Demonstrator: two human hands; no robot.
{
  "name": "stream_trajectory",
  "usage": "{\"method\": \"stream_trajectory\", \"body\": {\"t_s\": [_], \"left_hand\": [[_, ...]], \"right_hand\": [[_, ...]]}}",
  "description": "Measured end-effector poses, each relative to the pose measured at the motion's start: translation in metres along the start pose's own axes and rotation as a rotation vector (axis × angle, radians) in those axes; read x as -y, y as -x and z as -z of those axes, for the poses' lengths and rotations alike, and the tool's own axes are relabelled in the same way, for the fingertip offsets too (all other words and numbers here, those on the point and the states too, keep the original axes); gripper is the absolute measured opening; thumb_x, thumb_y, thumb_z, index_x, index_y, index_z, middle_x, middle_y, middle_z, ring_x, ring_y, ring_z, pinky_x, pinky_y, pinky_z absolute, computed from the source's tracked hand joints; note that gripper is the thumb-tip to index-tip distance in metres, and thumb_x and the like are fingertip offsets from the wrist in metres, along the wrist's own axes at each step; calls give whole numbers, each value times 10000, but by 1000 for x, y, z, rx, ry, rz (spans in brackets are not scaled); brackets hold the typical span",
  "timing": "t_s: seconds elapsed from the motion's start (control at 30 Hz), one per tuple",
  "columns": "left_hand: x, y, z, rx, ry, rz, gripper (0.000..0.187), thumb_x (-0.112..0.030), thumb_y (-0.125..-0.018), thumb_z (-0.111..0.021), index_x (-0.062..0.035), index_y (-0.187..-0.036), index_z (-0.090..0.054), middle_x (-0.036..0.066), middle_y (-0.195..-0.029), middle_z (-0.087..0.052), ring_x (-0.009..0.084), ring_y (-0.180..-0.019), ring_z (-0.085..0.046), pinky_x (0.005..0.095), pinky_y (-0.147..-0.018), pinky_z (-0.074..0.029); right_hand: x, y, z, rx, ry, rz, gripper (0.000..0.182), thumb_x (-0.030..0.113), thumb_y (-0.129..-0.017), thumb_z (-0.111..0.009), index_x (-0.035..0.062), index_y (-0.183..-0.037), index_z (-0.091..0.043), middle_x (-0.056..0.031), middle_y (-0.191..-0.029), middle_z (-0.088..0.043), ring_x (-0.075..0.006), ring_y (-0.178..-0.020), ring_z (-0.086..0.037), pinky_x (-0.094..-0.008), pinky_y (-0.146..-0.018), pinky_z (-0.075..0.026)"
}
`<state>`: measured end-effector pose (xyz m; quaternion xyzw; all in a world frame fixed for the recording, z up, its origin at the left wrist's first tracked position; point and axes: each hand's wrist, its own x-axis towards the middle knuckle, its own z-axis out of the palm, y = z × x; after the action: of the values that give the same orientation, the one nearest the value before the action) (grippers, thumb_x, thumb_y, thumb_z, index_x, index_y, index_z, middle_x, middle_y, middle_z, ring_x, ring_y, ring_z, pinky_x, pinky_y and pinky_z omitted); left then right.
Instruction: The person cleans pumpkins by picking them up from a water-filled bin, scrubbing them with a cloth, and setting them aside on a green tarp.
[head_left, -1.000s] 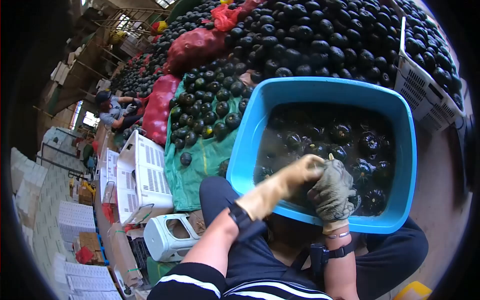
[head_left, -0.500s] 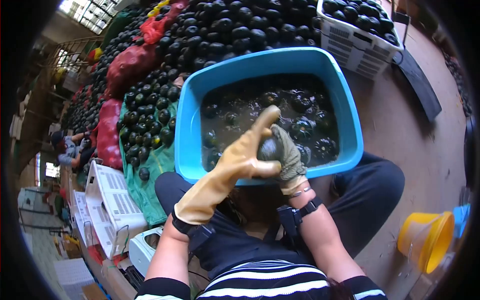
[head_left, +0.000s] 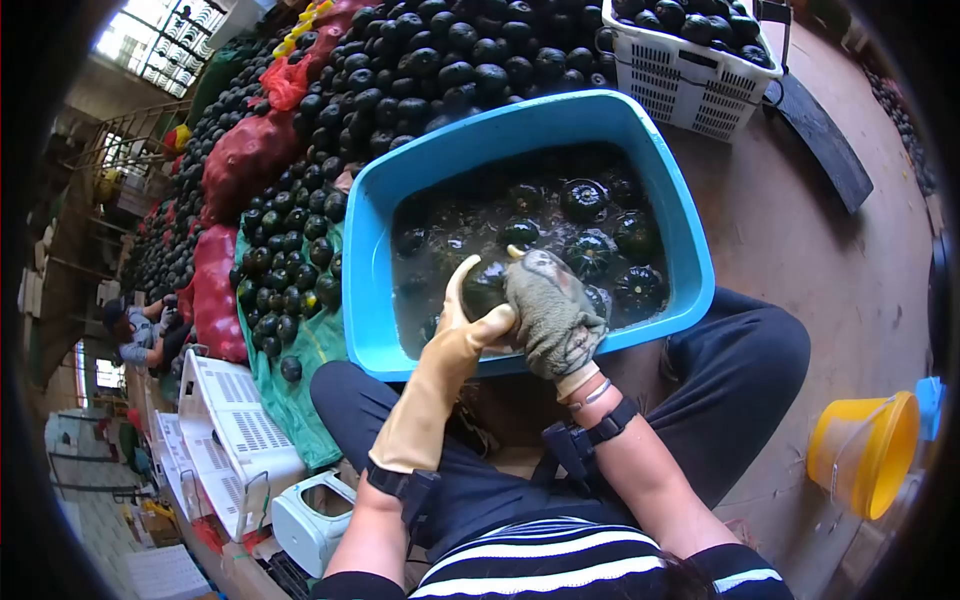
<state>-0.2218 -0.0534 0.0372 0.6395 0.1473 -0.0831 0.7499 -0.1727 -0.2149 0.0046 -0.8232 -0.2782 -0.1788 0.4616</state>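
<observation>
A dark green squash (head_left: 484, 288) is held between my two hands over the near side of a blue plastic tub (head_left: 359, 285). My left hand (head_left: 458, 335), in a beige rubber glove, curves its fingers round the squash's left and lower side. Over my right hand (head_left: 553, 315) is a grey-green textured cloth mitt, pressed against the right side of the same squash. Murky water fills the tub, and several more squashes, such as one wet squash (head_left: 584, 199), float in it.
A big heap of squashes (head_left: 440, 60) lies behind the tub. At back right stands a white crate (head_left: 690, 95) of squashes. Red net sacks (head_left: 250, 150), white crates (head_left: 235, 415) and a small stool (head_left: 312, 520) are on the left. A yellow bucket (head_left: 840, 450) stands at right.
Both hands and the squash have shifted left. My right hand has turned so the back of the mitt faces up, and my left fingers now curve round the squash. The view has tilted slightly.
</observation>
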Motion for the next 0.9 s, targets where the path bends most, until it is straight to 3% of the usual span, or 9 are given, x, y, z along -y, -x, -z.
{"method": "stream_trajectory", "body": {"t_s": [0.2,0.3,0.43,0.5,0.53,0.67,0.77,0.8,0.9], "left_hand": [[-39,-11,27,433,-372,86,988,-251,-743,-920,-28,-1580,-444,142,-1502,-565,241,-1396,-536,388,-1193,-407],[-16,-14,24,-77,95,114,692,-313,-935,-777,-29,-1511,-519,100,-1357,-640,228,-1222,-633,383,-1071,-497],[12,-33,16,-198,-129,-151,337,-260,-1082,-625,-44,-1331,-698,54,-1133,-700,133,-1026,-636,280,-912,-509],[-12,-29,10,-90,-260,-217,333,-282,-1096,-596,-25,-1242,-748,35,-1032,-725,121,-940,-649,254,-900,-509],[-41,-23,-3,-27,-162,-40,375,-308,-1109,-566,-3,-1175,-773,47,-1025,-755,134,-943,-678,267,-934,-526],[-49,-47,-5,171,-226,-84,430,-340,-1125,-519,11,-1206,-754,113,-1133,-774,158,-1018,-716,285,-923,-554],[-62,-36,-36,115,-359,-377,440,-346,-1131,-501,16,-1245,-724,130,-1163,-765,173,-1028,-718,306,-928,-560],[-59,-41,-37,68,-12,-75,465,-352,-1141,-473,29,-1305,-682,141,-1189,-743,184,-1018,-715,318,-932,-563],[-16,-69,-10,-194,-270,-310,481,-366,-1145,-466,21,-1365,-648,145,-1176,-722,199,-990,-714,320,-923,-567]], "right_hand": [[-29,4,-5,173,-124,5,500,235,-775,-797,44,-1216,-657,-226,-1177,-688,-403,-1145,-661,-454,-1032,-523],[-5,-42,17,661,27,-373,598,276,-770,-824,57,-1300,-652,-209,-1241,-693,-381,-1162,-667,-446,-1029,-525],[-36,13,-59,-107,-11,50,287,245,-717,-816,83,-949,-767,-160,-980,-745,-360,-1015,-704,-430,-956,-543],[23,-42,33,395,130,-32,422,242,-552,-876,93,-928,-757,-140,-914,-730,-373,-915,-705,-454,-862,-553],[2,-29,15,247,-45,-51,494,204,-398,-893,96,-855,-742,-124,-829,-713,-374,-814,-697,-476,-773,-547],[-36,31,-22,204,-319,-156,1247,486,-479,-993,33,-1499,-437,-231,-1485,-513,-473,-1405,-468,-512,-1221,-365],[-37,29,-40,128,-50,77,1284,522,-467,-991,-6,-1500,-442,-250,-1486,-507,-476,-1419,-452,-513,-1230,-360],[-36,37,-35,65,-93,5,1264,525,-489,-976,-13,-1504,-450,-250,-1449,-543,-478,-1373,-500,-513,-1204,-392],[-35,34,-27,-43,-141,-155,1237,496,-466,-976,3,-1486,-479,-237,-1411,-584,-460,-1309,-562,-506,-1152,-441]]}}
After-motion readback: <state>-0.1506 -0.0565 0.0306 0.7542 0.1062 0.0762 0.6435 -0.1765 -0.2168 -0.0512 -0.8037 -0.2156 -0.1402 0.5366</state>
